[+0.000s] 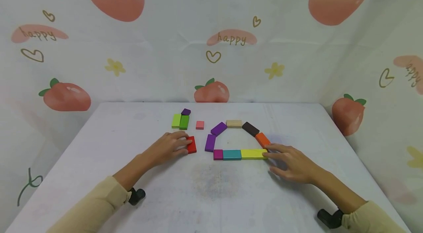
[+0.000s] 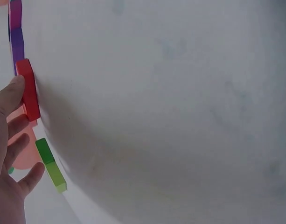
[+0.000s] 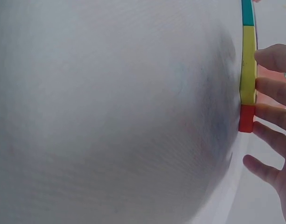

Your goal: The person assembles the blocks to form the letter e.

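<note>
Two-hand operation at the desk (image 1: 158, 203)
I am monitoring the left hand (image 1: 168, 147), its fingers pinching the red block (image 1: 192, 146) left of the nearer purple block (image 1: 210, 143); the right hand (image 1: 290, 161), fingers apart, is touching the yellow block (image 1: 252, 154).

My head camera looks forward and down on the tabletop (image 1: 231, 207) from farther back. Close in and tipped sideways, my left wrist view takes in the left fingers (image 2: 17, 147), sharing the red block (image 1: 192, 147) with it; my right shares the yellow block (image 1: 252, 154).

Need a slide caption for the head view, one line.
Left hand on a red block, right hand touching a yellow block in a rough ring of blocks.
</note>
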A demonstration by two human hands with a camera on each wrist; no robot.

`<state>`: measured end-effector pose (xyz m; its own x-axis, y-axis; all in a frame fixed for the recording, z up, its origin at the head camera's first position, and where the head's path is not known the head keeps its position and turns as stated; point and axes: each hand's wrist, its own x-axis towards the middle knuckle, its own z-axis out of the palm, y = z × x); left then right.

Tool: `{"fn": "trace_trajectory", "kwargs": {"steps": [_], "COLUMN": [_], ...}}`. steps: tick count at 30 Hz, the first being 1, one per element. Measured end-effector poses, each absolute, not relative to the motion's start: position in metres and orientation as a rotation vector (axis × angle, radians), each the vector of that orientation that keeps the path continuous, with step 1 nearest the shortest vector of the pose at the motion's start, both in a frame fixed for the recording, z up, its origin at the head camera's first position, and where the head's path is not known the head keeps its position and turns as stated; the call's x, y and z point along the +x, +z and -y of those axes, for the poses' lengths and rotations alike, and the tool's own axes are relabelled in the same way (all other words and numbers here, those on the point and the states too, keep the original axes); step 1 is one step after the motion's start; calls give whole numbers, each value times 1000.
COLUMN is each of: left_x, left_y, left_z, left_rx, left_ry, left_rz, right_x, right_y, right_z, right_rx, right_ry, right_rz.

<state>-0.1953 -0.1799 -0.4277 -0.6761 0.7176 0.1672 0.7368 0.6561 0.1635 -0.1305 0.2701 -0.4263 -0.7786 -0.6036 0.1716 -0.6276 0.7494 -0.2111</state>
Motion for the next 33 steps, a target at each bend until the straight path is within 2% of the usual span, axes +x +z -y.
{"fn": "trace_trajectory", "kwargs": {"steps": [33], "left_x": [-162], "left_y": [-429], "left_z": [154], "left_rx": [-1434], "left_ry": [-324], "left_rz": [2608], "right_x": [-131], "right_y": [-424], "right_z": [-269], "right_rx": [1013], "right_ry": [389], "right_rz": [2862]}}
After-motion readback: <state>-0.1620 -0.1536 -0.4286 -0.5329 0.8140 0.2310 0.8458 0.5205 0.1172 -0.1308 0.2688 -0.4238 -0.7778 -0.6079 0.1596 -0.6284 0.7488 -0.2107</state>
